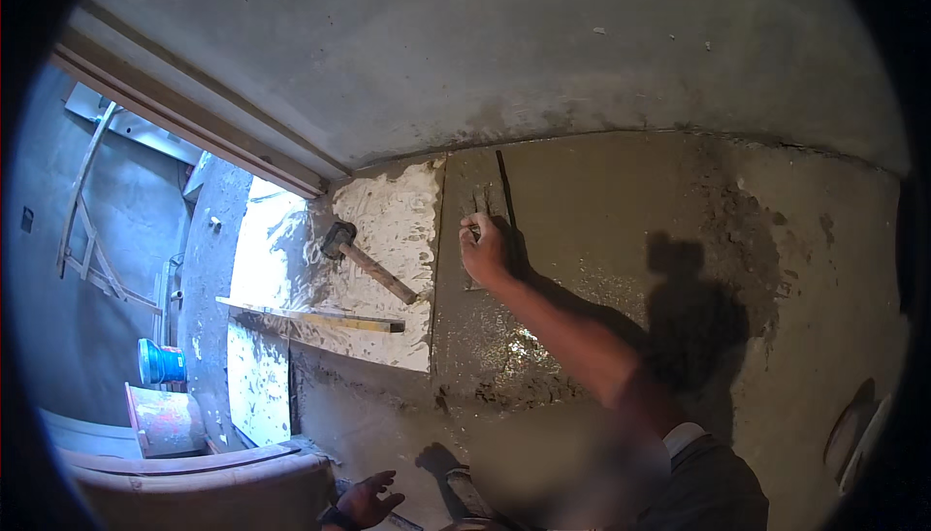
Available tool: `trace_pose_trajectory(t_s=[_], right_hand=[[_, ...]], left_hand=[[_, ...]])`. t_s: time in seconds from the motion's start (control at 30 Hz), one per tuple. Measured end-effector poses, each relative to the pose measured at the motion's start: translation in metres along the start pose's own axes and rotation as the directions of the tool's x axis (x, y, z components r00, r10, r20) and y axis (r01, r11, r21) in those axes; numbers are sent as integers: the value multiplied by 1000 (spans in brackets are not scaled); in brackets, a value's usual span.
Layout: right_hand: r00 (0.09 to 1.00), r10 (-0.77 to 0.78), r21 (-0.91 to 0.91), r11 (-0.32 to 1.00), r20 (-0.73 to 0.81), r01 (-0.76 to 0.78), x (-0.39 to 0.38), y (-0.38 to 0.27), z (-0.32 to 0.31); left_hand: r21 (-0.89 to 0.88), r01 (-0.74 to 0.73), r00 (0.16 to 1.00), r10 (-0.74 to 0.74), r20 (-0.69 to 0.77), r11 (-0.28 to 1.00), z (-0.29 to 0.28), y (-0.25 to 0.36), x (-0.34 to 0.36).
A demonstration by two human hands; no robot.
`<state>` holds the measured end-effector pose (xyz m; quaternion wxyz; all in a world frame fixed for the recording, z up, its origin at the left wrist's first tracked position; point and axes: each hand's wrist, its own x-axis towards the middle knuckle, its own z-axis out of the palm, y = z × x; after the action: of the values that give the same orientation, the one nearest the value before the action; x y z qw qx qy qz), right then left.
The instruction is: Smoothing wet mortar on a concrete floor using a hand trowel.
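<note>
My right hand point(483, 248) is closed around the handle of a flat trowel point(473, 284), mostly hidden under the fingers. The trowel rests on a bed of wet grey mortar point(572, 201), just right of a pale, mortar-smeared slab point(407, 225). A dark, thin straight bar or edge point(503, 182) lies beside the hand; I cannot tell if it belongs to the trowel. On the slab lies a mallet point(373, 269) with a dark head and wooden handle. My left hand point(367, 502) hangs low at the near left, fingers apart, holding nothing.
A long straight strip point(330, 319) crosses the slab. Beyond the doorway frame point(194, 114) stand a blue bucket point(161, 363), a stained pale bucket point(167, 421) and a wooden frame point(85, 221). A grey wall point(582, 65) borders the far side. A curved tan edge point(194, 478) fills the lower left.
</note>
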<state>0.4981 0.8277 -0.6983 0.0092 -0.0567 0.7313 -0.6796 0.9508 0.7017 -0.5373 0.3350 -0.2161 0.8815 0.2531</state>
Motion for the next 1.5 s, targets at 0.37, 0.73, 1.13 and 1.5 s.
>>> trace_pose_trajectory(t_s=[0.37,0.73,1.13,1.5], right_hand=[[996,-1,-38,999,-89,-2,12,17,66],[988,152,-94,984,-3,-152,27,-4,89],[921,228,-96,973,317,-208,-98,-15,38],[996,-39,71,997,86,33,-80,-4,26]], left_hand=[[-197,43,999,-47,-14,979,21,-26,-15],[-206,118,993,-119,10,971,14,-22,-29],[-243,8,1000,-13,-17,970,26,-40,-37],[-198,-23,999,15,-42,980,25,-39,-26]])
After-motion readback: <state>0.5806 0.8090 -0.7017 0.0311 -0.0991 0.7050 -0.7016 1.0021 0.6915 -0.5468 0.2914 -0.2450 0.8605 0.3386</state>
